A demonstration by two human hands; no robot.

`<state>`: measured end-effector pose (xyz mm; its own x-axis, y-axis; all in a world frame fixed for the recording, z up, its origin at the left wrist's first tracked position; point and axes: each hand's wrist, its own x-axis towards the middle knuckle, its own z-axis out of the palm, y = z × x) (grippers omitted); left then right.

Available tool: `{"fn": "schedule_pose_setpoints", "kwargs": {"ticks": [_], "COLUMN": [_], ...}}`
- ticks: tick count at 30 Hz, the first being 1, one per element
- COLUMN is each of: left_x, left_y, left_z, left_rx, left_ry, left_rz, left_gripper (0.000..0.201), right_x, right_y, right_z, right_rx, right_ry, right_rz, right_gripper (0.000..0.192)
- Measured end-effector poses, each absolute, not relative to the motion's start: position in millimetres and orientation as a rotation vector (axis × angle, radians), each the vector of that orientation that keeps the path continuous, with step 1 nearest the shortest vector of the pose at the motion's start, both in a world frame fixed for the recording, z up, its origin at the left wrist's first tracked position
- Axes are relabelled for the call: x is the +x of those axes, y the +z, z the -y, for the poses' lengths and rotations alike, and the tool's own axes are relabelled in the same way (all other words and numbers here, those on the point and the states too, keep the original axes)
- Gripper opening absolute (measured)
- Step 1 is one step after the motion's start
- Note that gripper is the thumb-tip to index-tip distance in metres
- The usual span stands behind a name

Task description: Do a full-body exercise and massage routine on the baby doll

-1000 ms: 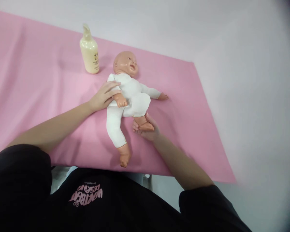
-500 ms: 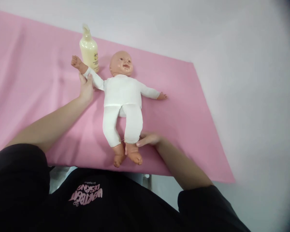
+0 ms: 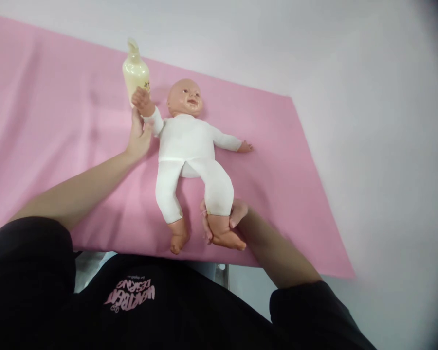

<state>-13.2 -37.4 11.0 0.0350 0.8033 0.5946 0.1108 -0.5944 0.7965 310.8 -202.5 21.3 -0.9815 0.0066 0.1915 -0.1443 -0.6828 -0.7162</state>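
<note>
1. Grasping left-side forearm of doll [image 3: 187,138] in left grip [image 3: 140,138].
2. Grasping right-side ankle in right grip [image 3: 238,211], near side.
3. Showing doll face-up on pink counter [image 3: 277,170], pump bottle [image 3: 136,73] upright, far left.

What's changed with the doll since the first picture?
The doll's arm in the left hand has swung from across its body out towards the bottle; its head rolled more face-up. The leg in the right hand unfolded downward. The bottle and the doll's other arm look unmoved.

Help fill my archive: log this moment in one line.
doll: face-up; left hand: holds one arm; right hand: around one ankle; bottle: upright
</note>
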Motion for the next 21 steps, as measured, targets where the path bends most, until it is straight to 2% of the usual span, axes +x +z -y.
{"fn": "schedule_pose_setpoints", "kwargs": {"ticks": [2,5,9,12,18,21], "left_x": [-8,-1,7,9,10,9], "left_y": [16,25,34,36,36,35], "left_z": [46,60,68,67,70,71], "left_rx": [1.878,2.108,2.387,2.504,2.42,2.281], "left_ry": [1.609,1.415,1.119,1.044,1.127,1.26], "left_rz": [-0.925,-0.879,-0.739,-0.713,-0.745,-0.82], "left_gripper": [0.071,0.063,0.049,0.045,0.05,0.06], "right_x": [314,315,309,305,306,308], "right_y": [14,13,25,31,30,28], "right_z": [202,198,193,191,192,195], "right_rx": [0.192,-0.037,-0.451,-0.645,-0.711,-0.583], "right_ry": [2.738,2.505,2.277,2.231,2.232,2.328], "right_rz": [1.127,1.015,0.825,0.743,0.887,1.038], "right_gripper": [0.059,0.062,0.041,0.037,0.038,0.048]}}
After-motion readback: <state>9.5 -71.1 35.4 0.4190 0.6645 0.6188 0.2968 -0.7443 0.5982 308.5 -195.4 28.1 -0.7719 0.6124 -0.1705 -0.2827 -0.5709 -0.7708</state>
